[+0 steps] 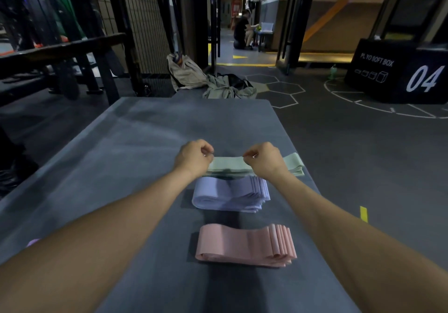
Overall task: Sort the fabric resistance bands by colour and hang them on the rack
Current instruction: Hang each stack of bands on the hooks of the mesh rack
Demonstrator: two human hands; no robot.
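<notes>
While pinched: green band [228, 163].

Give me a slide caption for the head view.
Both hands pinch a green band above lilac and pink stacks.

- Gym / training floor, indoors, dim lighting.
- Black plyo soft box [397, 70] at right, printed "04" with box-size icons.
- Dark rubber floor [351, 155] with white hexagon and arc markings, yellow line at the doorway.
- Black metal rack frame [60, 53] and mesh netting on the left.
- Stacks of fabric resistance bands [232, 194] in green, lilac and pink on a grey padded table [109, 167].
- Bags and clothing [206, 80] dumped on the floor behind.
</notes>
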